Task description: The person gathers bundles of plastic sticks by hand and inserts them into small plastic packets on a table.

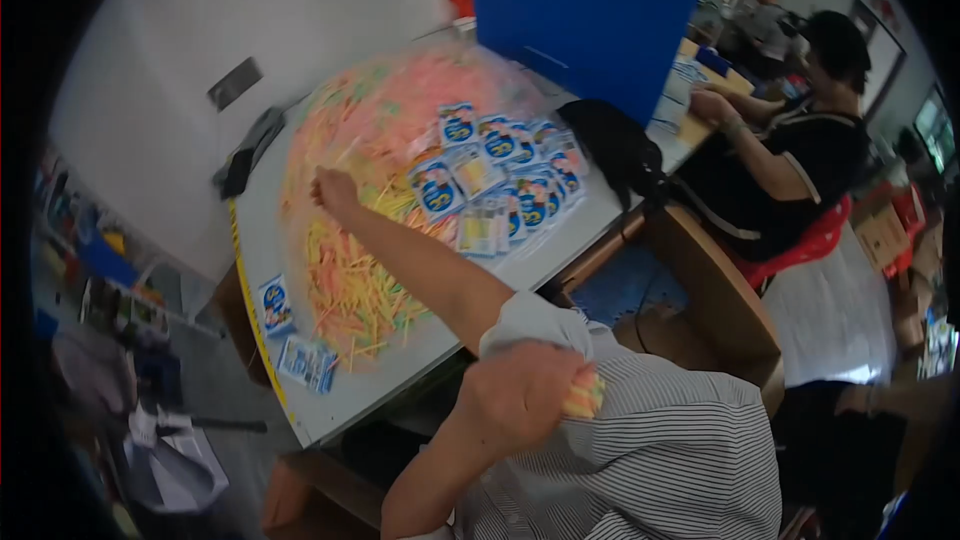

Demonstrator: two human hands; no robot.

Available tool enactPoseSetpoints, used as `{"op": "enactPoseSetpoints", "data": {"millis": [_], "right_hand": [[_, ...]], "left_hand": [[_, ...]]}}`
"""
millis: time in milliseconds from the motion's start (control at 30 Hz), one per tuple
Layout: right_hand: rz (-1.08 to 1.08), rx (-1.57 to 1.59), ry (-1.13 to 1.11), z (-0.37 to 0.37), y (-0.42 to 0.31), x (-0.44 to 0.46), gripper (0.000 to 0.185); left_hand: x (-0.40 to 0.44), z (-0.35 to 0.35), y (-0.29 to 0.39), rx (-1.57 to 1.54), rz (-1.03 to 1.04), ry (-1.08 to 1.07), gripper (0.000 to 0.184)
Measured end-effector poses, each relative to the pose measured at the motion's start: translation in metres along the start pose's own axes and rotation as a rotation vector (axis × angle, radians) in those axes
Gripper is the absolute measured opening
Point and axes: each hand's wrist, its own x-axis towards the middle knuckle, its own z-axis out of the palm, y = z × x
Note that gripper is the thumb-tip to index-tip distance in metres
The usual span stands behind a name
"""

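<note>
My left hand (525, 395) is in front of my striped shirt, its fingers wrapped round a small bundle of thin coloured sticks (583, 396); yellow, orange and green ends show. My right hand (336, 192) reaches over the table with curled fingers, at the left side of a wide pile of loose thin sticks (345, 275) in yellow, pink and green. What its fingers hold, if anything, is too small to make out. Several blue and white printed packets (435, 188) lie on the right part of the pile, on clear plastic.
Two more packets, one upright (275, 305) and one tilted (307, 363), lie by the yellow-striped edge of the white table (325, 418). A blue panel (580, 20) stands behind a black bag (610, 145). An open cardboard box (735, 315) is at right, near a seated co-worker (780, 155).
</note>
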Motion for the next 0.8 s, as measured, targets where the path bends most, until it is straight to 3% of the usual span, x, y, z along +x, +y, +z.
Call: {"op": "enactPoseSetpoints", "data": {"millis": [33, 67, 133, 200, 233, 300, 367, 433, 467, 500, 533, 567, 600, 633, 700, 733, 767, 800], "right_hand": [[0.116, 0.011, 0.023, -0.002, -0.009, 0.009, 0.031], [0.086, 0.034, 0.085, -0.002, -0.026, 0.010, 0.033], [-0.046, 0.101, 0.203, -0.022, -0.069, 0.036, 0.033], [-0.103, 0.244, 0.327, -0.041, -0.085, 0.059, 0.033], [-0.105, 0.316, 0.375, -0.046, -0.084, 0.064, 0.033], [-0.109, 0.392, 0.422, -0.054, -0.086, 0.066, 0.033], [-0.153, 0.346, 0.396, -0.058, -0.112, 0.056, 0.032], [-0.188, 0.292, 0.363, -0.056, -0.140, 0.046, 0.031], [-0.200, 0.269, 0.346, -0.054, -0.143, 0.044, 0.031], [-0.279, 0.063, 0.230, -0.049, -0.141, 0.040, 0.030], [-0.368, -0.150, 0.117, -0.046, -0.136, 0.034, 0.030], [-0.337, -0.227, 0.067, -0.036, -0.125, 0.032, 0.030], [-0.352, -0.310, -0.259, -0.034, -0.123, -0.001, 0.023], [-0.127, -0.130, -0.281, -0.018, -0.123, -0.045, 0.033], [-0.132, -0.462, -0.641, -0.016, -0.117, -0.112, 0.031], [-0.459, -0.479, -0.873, -0.020, -0.090, -0.122, 0.031], [-0.612, -0.681, -0.977, -0.020, -0.088, -0.149, 0.034], [-0.632, -0.774, -1.151, -0.021, -0.070, -0.158, 0.037]], "left_hand": [[-0.004, -0.001, 0.006, 0.079, 0.022, -0.092, 0.019], [-0.014, -0.002, 0.011, 0.163, 0.060, -0.178, 0.020], [-0.059, 0.002, 0.008, 0.190, 0.012, -0.094, 0.019], [-0.085, 0.018, -0.003, 0.140, -0.128, -0.234, 0.039], [-0.085, 0.051, -0.012, 0.127, -0.110, -0.249, 0.039], [-0.137, 0.087, -0.036, 0.193, -0.446, -0.498, 0.043], [-0.243, 0.106, -0.059, 0.260, -0.786, -0.717, 0.047], [-0.247, 0.083, -0.056, 0.059, -0.840, -1.096, 0.059], [-0.187, 0.046, -0.035, -0.107, -0.854, -0.994, 0.054], [-0.130, 0.024, -0.006, -0.483, -0.804, -0.455, 0.027], [-0.077, 0.013, 0.018, -0.831, -0.687, 0.094, 0.012], [-0.070, 0.016, 0.007, -0.855, -0.648, 0.088, 0.012], [-0.066, 0.016, -0.014, -1.002, -0.807, 0.339, 0.012], [-0.067, 0.012, -0.041, -1.133, -0.987, 0.590, 0.013], [-0.081, 0.000, -0.084, -1.310, -1.382, 1.141, 0.013], [-0.093, -0.003, -0.093, -1.299, -1.396, 1.148, 0.013], [-0.105, -0.007, -0.101, -1.317, -1.385, 1.022, 0.014], [-0.116, -0.010, -0.109, -1.338, -1.373, 0.885, 0.014]]}}
